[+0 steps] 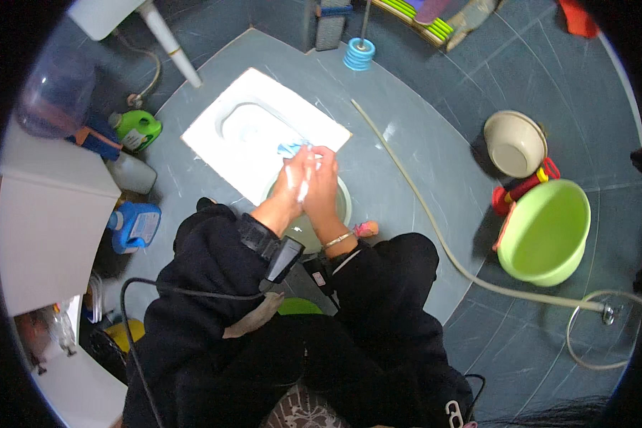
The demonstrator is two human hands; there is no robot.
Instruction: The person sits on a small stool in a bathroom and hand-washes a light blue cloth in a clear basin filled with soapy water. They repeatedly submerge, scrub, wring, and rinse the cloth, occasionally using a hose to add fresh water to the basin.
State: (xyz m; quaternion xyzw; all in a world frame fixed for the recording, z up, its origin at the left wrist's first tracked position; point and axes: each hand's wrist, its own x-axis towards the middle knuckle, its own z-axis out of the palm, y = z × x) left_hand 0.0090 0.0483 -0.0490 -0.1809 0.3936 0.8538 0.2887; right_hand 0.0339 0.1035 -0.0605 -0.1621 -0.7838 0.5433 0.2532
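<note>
My left hand (285, 187) and my right hand (322, 184) are pressed together in front of me, fingers closed around a light blue and white cloth (290, 148). Part of the cloth sticks out past the fingertips; the rest is hidden. White suds streak both hands. Under them stands a pale round basin (347, 203), partly covered by my hands and wrists. Just beyond, a white squat toilet (217, 167) is set in the grey tiled floor. A small pink item (366, 228), too small to make out, lies beside my right wrist.
At right, a hose (414, 185) crosses the floor near a green basin (549, 235) and a beige bucket (515, 146). Green (137, 130) and blue (137, 225) bottles stand by a white cabinet (53, 214) at left. A cable (185, 291) runs from my left wrist.
</note>
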